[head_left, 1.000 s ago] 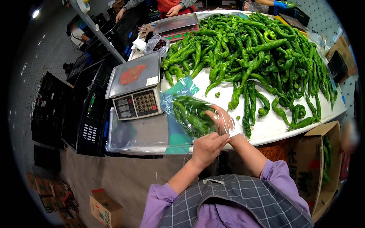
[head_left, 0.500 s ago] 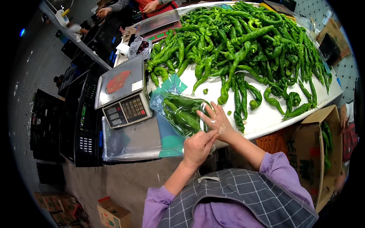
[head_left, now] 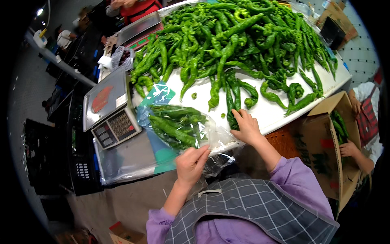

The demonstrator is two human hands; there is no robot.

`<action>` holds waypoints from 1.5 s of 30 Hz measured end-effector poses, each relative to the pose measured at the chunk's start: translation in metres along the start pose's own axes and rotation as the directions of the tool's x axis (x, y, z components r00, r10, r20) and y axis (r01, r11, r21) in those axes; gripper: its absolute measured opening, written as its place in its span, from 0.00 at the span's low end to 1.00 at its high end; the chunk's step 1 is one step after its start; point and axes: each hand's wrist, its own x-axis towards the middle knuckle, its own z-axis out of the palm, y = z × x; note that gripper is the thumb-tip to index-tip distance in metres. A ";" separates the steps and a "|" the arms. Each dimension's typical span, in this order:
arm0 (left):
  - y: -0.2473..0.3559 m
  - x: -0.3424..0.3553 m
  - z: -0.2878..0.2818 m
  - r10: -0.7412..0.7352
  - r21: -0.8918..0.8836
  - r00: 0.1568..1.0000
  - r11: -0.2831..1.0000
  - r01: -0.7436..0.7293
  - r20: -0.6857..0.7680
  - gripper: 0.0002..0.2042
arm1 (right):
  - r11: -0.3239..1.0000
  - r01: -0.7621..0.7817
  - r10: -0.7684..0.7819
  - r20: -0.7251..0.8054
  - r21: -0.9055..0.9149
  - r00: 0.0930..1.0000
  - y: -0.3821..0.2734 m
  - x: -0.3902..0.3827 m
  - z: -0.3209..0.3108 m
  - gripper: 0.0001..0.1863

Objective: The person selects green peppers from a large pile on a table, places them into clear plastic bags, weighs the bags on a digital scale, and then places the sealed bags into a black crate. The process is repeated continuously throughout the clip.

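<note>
On my feed, the left hand (head_left: pixel 191 164) is pinching the near edge of the bag (head_left: pixel 214 131), thumb pressed to finger. Bagged peppers (head_left: pixel 172 127) lie just beyond that pinch and to its left, seen through clear plastic. Over to the right of the bag I have the right hand (head_left: pixel 246 128), finger and thumb spread about the lower end of a long pepper (head_left: pixel 229 106); whether they're clenched on it, I can't tell. The pepper points away from that hand, toward the pile (head_left: pixel 248 44) beyond the bag. Left of the bag sits the scale (head_left: pixel 107 105); well to its right, a co-worker's hand (head_left: pixel 348 149) is at the box (head_left: pixel 321 154).
</note>
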 end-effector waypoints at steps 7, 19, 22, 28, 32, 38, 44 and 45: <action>0.000 -0.003 0.001 0.024 0.018 1.000 1.000 -0.024 -0.011 0.06 | 0.953 -0.050 0.097 -0.143 0.298 0.985 0.014 -0.013 0.011 0.23; -0.008 0.014 0.003 -0.289 -0.496 0.952 0.843 0.206 -0.096 0.07 | -0.073 -0.113 0.094 0.119 0.991 0.988 0.048 -0.115 -0.118 0.11; -0.003 0.017 -0.001 -0.199 -0.386 0.975 0.911 0.145 -0.103 0.07 | 0.083 -0.172 0.018 0.171 0.982 0.985 0.028 -0.111 -0.105 0.09; 0.003 0.013 0.004 0.002 -0.106 0.999 0.994 -0.006 -0.035 0.07 | 0.425 -0.145 -0.057 0.186 0.894 0.981 -0.036 -0.083 -0.057 0.13; 0.002 0.012 0.007 0.124 0.015 0.992 0.992 -0.124 0.019 0.08 | 0.474 0.003 -0.170 0.088 0.881 0.982 -0.076 -0.058 -0.021 0.15; 0.008 0.017 0.009 0.215 0.149 0.976 0.965 -0.216 0.022 0.08 | 0.607 0.131 -0.243 0.026 0.784 0.970 -0.103 -0.041 0.014 0.24; 0.003 0.012 0.013 0.200 0.103 0.980 0.975 -0.198 -0.013 0.11 | 0.682 0.118 -0.155 -0.015 0.721 0.988 -0.085 -0.031 -0.019 0.22; 0.003 0.014 0.012 0.239 0.116 0.971 0.965 -0.235 -0.019 0.11 | 0.658 0.181 -0.233 -0.031 0.730 0.972 -0.085 -0.033 -0.017 0.22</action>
